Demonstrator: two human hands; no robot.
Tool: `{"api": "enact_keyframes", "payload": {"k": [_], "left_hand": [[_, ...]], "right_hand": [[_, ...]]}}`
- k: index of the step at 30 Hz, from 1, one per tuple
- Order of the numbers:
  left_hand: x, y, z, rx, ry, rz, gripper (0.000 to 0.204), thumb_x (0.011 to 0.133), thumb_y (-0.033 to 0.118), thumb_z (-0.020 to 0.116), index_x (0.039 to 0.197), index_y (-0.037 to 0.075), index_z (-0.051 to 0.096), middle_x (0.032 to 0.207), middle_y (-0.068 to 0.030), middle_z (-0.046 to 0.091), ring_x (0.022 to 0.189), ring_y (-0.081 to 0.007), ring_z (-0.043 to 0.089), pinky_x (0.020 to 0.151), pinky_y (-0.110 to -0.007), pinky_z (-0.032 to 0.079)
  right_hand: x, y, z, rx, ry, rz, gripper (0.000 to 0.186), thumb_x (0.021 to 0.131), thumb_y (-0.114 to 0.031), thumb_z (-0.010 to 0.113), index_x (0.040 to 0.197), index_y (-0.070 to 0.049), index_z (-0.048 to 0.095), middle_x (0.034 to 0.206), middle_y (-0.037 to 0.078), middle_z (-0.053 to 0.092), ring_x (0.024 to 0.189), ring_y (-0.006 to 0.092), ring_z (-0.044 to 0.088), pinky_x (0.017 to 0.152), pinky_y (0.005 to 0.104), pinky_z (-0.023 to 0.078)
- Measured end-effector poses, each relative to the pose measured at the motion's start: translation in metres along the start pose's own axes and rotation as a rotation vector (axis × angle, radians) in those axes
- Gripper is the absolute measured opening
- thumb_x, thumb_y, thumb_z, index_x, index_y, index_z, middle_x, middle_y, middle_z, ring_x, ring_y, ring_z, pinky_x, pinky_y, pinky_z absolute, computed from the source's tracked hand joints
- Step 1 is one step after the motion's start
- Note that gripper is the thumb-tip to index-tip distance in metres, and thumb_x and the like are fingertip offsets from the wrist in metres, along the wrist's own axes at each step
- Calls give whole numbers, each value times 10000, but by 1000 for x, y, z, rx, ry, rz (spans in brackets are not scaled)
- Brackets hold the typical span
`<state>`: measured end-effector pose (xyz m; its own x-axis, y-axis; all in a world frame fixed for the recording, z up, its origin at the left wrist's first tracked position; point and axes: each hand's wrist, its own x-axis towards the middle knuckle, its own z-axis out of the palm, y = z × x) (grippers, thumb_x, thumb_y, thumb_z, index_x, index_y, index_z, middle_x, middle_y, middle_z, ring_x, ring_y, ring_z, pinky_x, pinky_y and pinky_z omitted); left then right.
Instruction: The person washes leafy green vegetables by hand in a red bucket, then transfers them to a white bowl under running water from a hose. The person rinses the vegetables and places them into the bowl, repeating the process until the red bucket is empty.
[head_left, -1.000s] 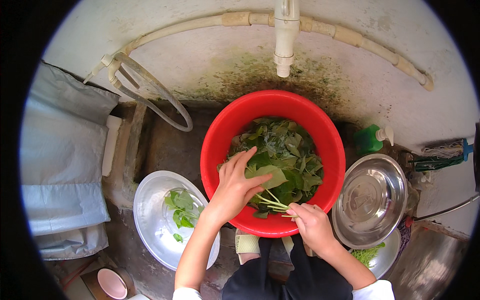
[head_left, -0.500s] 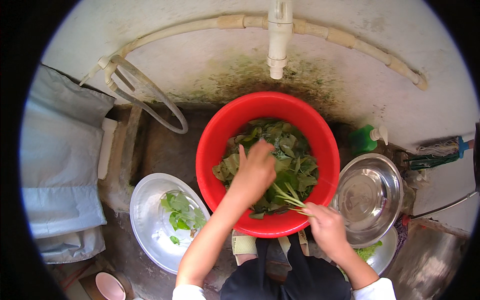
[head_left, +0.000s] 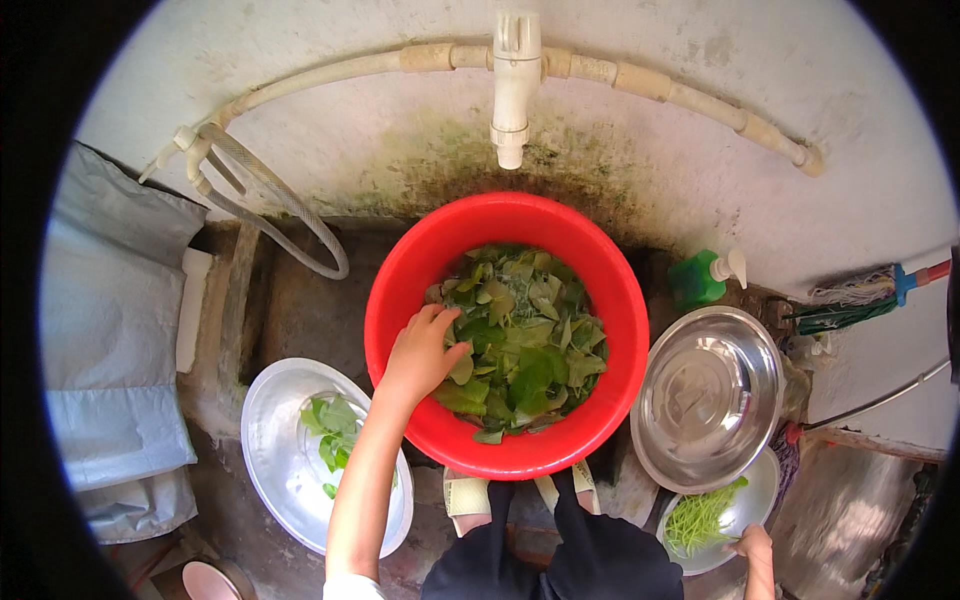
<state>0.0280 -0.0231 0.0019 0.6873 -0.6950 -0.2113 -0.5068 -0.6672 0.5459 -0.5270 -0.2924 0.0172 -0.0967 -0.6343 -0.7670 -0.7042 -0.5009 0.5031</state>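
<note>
A red tub [head_left: 505,462] holds many green leaves [head_left: 530,345] lying in water. My left hand [head_left: 425,350] is over the tub's left side, open, with fingers apart and fingertips close to the leaves. At the lower right, my right hand [head_left: 752,548] is at the edge of a metal bowl [head_left: 765,485] that holds thin green stems [head_left: 700,520]. Its fingers are bent together; what they hold, if anything, is too small to make out.
A silver basin [head_left: 262,420] with a few leaves stands left of the tub. An upturned-looking shiny steel basin [head_left: 708,390] overlaps the stem bowl. Behind are a white tap [head_left: 515,90], a grey hose [head_left: 270,180], a green pump bottle [head_left: 697,280] and a mop [head_left: 850,300].
My left hand has drawn back from the middle of the leaves to the tub's left side. My right hand has left the tub for the stem bowl; the stems it held no longer show in it.
</note>
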Motion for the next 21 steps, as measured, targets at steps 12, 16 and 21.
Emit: {"api": "enact_keyframes", "payload": {"k": [12,16,21], "left_hand": [[0,-9,29,400,-222,-115,1229,454,296,834,1383,290,30,1421,-175,-114,1299,-416,14,947,-610,243],[29,-16,73,519,-330,-192,1275,433,282,843,1381,295,-9,1426,-134,-139,1304,-400,2,944,-636,214],[56,-32,122,529,-395,-340,1090,562,254,781,1387,289,69,1435,-123,-95,1301,-401,21,936,-626,235]], "right_hand": [[-97,-286,-246,195,696,-1473,573,701,-177,656,1227,-118,436,1215,149,443,1078,327,453,883,401,389],[-52,-389,-243,-431,764,-1119,1084,552,-281,786,1380,-254,86,1376,131,236,1214,353,317,909,518,351],[0,-444,-224,-463,656,-921,941,701,-192,671,1383,-299,31,1393,90,235,1208,340,336,899,503,359]]}}
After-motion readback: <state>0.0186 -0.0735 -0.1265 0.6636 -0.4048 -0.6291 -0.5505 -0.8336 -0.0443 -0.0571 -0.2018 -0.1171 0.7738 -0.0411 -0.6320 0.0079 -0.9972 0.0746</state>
